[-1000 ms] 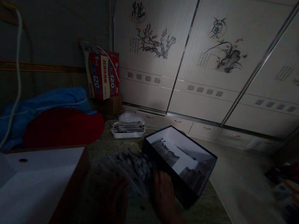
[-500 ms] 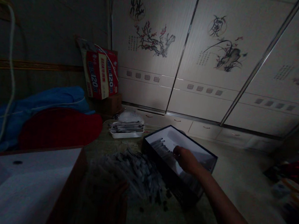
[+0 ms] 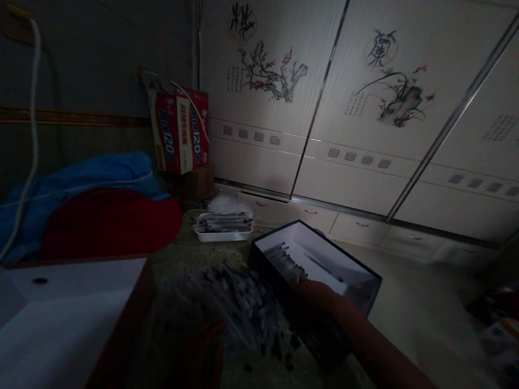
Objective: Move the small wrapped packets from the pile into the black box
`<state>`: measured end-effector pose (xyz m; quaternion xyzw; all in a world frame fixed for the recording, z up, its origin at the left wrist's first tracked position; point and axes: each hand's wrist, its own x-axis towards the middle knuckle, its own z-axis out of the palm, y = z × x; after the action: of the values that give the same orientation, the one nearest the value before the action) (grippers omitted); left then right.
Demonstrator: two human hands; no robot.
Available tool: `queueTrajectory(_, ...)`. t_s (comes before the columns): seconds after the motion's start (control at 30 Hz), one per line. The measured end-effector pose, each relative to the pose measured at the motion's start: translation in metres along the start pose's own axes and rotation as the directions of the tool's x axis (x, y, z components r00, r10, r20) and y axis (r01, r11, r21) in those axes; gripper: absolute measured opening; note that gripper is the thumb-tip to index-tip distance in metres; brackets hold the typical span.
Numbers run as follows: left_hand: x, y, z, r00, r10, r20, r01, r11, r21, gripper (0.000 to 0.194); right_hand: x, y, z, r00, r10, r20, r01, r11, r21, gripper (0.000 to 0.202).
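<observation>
My right hand (image 3: 320, 298) is over the near side of a dark box with a white inside (image 3: 349, 259), its fingertips beside the row of pens (image 3: 284, 261) in it. What it holds, if anything, is hidden. A single pen (image 3: 323, 267) lies apart in the box. My left hand (image 3: 208, 348) is dim at the bottom centre, by the near edge of a loose heap of pens (image 3: 240, 300); its fingers look bent, and their grip is too dark to make out. Small black caps (image 3: 289, 357) lie near the heap.
A white tray of pens (image 3: 223, 236) stands behind the heap. On the left are a large open box (image 3: 59, 316), a red cushion (image 3: 110, 223) and blue cloth (image 3: 106, 167). A red and cream carton (image 3: 181, 129) leans by the sliding doors (image 3: 253, 163).
My right hand has moved down from inside the dark box to its near side. A single pen now shows lying in the box. The whole view has shifted slightly.
</observation>
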<state>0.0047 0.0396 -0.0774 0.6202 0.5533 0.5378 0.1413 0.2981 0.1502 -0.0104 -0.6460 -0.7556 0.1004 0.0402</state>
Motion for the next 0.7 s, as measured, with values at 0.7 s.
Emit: queueTrajectory(0.7, 0.005, 0.059, -0.023, 0.989, -0.119, 0.091, 0.136, 0.968, -0.213, 0.033, -0.092, -0.069, -0.100, 0.813, -0.052, -0.579, 0.478, 0.626, 0.616, 0.018)
